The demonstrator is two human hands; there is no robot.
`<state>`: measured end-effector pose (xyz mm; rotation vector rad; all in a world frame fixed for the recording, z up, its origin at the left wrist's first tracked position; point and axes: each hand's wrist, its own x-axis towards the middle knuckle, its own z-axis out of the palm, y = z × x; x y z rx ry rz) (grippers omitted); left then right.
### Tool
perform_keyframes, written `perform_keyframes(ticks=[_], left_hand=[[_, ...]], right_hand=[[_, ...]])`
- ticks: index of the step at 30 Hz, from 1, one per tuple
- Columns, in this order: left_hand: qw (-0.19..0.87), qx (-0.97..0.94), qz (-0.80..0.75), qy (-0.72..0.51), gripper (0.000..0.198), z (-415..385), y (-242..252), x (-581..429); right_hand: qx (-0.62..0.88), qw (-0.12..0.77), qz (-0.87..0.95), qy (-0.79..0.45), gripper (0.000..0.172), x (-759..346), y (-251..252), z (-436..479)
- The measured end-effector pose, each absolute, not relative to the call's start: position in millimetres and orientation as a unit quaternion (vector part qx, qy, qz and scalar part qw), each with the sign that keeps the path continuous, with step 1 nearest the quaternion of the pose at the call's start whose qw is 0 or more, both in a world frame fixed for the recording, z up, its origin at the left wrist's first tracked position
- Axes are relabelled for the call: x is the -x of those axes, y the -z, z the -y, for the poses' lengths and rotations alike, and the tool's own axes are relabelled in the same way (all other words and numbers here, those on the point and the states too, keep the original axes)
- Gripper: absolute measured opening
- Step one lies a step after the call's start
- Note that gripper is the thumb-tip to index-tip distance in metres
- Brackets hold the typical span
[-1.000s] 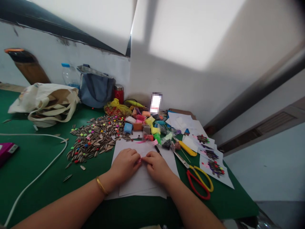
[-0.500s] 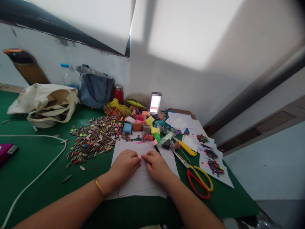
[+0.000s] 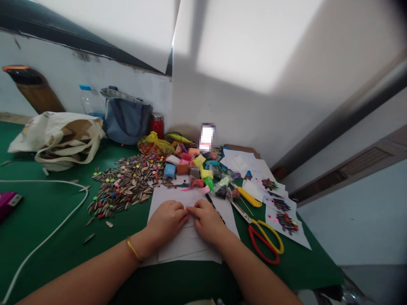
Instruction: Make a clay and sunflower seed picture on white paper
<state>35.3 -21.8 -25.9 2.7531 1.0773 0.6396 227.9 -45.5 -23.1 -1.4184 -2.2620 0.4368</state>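
Note:
My left hand (image 3: 171,218) rests on a stack of white paper (image 3: 187,245), its fingers curled and closed. Right beside it my right hand (image 3: 206,218) is closed too, thumb and forefinger meeting the left fingertips. Whatever sits between the fingertips is now covered by them; a small bit of pink clay showed there a moment ago. A black pen (image 3: 215,207) lies on the paper partly behind my right hand. Just beyond the hands, a strip of pink clay (image 3: 205,189) lies among several packets of coloured clay (image 3: 206,173).
Left of the paper spreads a pile of striped seeds (image 3: 127,182) mixed with coloured balls. On the right are scissors (image 3: 263,237), a yellow cutter (image 3: 249,197) and paper sheets with seed figures (image 3: 286,222). Bags (image 3: 127,116), a red flask (image 3: 157,124) and a white cable (image 3: 57,226) lie around.
The pink bit seen between the fingertips has gone out of sight as my right fingers moved slightly left, against the left hand. More of the pen shows behind my right hand.

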Motion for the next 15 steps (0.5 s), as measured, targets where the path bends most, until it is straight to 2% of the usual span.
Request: perform_keyframes(ticks=[4,9,15], left_hand=[[0.033,-0.919,-0.344,-0.189,0.022,23.7,24.2,-34.6],[-0.028,-0.937,-0.317,-0.14,0.007,29.5,20.1,-34.2],[-0.025,-0.941,-0.303,-0.148,0.016,31.7,23.1,-30.7]], right_hand=[[0.515,0.206,0.818,-0.152,0.045,-227.7,22.7,45.6],[0.506,0.204,0.825,-0.146,0.042,-229.0,23.9,45.6],[0.502,0.208,0.826,-0.149,0.046,-229.8,23.8,45.7]])
